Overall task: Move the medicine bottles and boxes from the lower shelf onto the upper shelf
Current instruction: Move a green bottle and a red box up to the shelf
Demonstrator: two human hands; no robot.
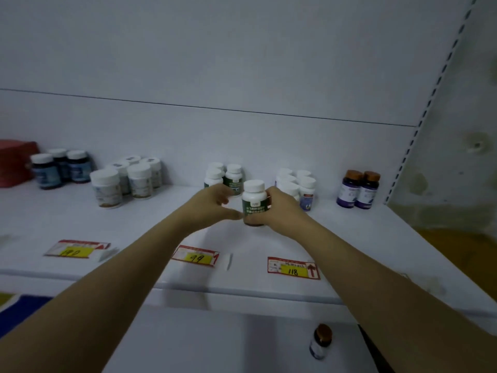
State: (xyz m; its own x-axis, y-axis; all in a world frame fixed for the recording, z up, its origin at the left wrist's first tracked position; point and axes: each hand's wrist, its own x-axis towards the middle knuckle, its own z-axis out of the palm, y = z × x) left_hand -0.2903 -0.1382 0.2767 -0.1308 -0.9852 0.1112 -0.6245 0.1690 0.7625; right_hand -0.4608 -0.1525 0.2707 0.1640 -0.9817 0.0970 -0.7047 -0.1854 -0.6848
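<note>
- White-capped, green-labelled bottle (254, 203) stands upright at the middle of the upper shelf (376, 238); we cannot tell whether its base rests on the shelf or hangs just over it.
- Our right hand (282, 208) grips it: the thumb crosses the lower front and the fingers (269, 196) curl round the far side.
- Our left hand (209, 203) sits just beside the bottle on its left, thumb stretched to the bottle's lower edge, fingers curled short of the label. We cannot tell whether this hand holds the bottle at all.
- Right behind our hands stand more green-labelled bottles (233, 176), partly hidden by the left hand.
- To the right, close to our right hand, is a cluster of white bottles (306, 189), and further along two purple bottles (359, 191) with brown caps.
- To the left stand pale bottles (126, 181), dark blue bottles (59, 169) and a red box (13, 162) cut by the frame edge.
- Three red-and-yellow price tags (293, 269) lie along the shelf's front, reading 190, 99 and 118; their small print is illegible.
- Below, on the lower shelf (215, 345), one brown-capped bottle (320, 341) stands near our right forearm, blurred.
- Label text on every bottle is too soft to read.
</note>
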